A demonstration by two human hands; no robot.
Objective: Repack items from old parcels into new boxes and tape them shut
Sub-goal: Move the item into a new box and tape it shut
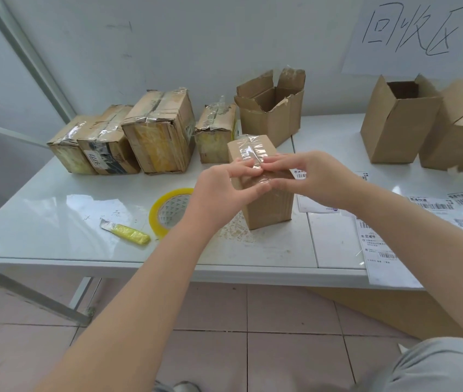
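Evidently the sealing of a new box is the step in hand. At the middle of the frame the left hand (219, 185) is laid on the upright new box (267, 205). Its fingers lie nearly straight on the clear tape strip (250, 149) that runs over the top, and its thumb is set against the near face. Nothing is clasped; the tape is only pressed. Just to the right, the right hand (309, 174) is held likewise, flat and pressing, with its fingertips meeting those of the left over the seam. The strip is probably best smoothed from the seam outward and down over the near edge, so that the wrinkles seen at its far end are flattened. As the box is tall and narrow, it should be steadied while it is rubbed. On the white table (55, 210), a row of old taped parcels (159, 131) is ranged at the upper left. A yellow cutter (128, 233) lies at the lower left, and the tape roll (168, 210) lies just beside the left wrist, where it could be knocked. An emptied open carton (270, 114) stands behind the new box. Printed waybills (380, 244) are spread at the right, one lying close by the box under the right hand, and more open boxes (397, 123) stand at the upper right. Nothing is seen between the hands and the box.
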